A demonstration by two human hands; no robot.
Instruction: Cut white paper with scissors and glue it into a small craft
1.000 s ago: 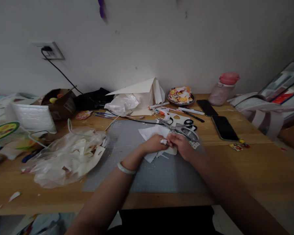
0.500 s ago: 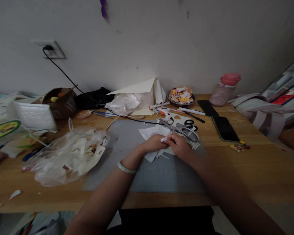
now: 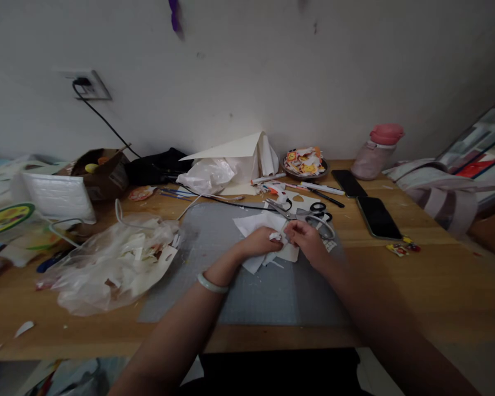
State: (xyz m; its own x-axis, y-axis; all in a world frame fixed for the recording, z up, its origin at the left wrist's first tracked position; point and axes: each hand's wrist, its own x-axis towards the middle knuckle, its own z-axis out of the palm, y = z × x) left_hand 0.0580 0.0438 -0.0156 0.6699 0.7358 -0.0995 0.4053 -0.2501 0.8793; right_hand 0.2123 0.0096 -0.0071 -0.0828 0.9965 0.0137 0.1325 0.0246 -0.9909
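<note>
My left hand [image 3: 260, 242] is closed around a small crumpled white piece of paper [image 3: 275, 236] that sticks out by the thumb. Just to its right, my right hand [image 3: 309, 242] is held with its fingertips drawn together, a small gap from the left. Whether anything sits between those fingertips cannot be made out. White paper sheets [image 3: 251, 223] lie beneath the hands on a grey cutting mat [image 3: 256, 302]. Scissors with grey handles [image 3: 322, 224] lie just beyond my right hand, beside a black-handled pair [image 3: 318, 207].
A plastic bag of paper scraps [image 3: 111, 269] spreads on the left. A bowl of printed cutouts [image 3: 305, 163], pens [image 3: 324, 188] and folded card [image 3: 231, 148] stand along the wall. Two phones [image 3: 379, 217] and a pink-lidded bottle [image 3: 377, 154] are on the right.
My right hand has drawn slightly away from the left, so the fingertips no longer meet. The white paper piece stays in my left hand, now showing more crumpled.
</note>
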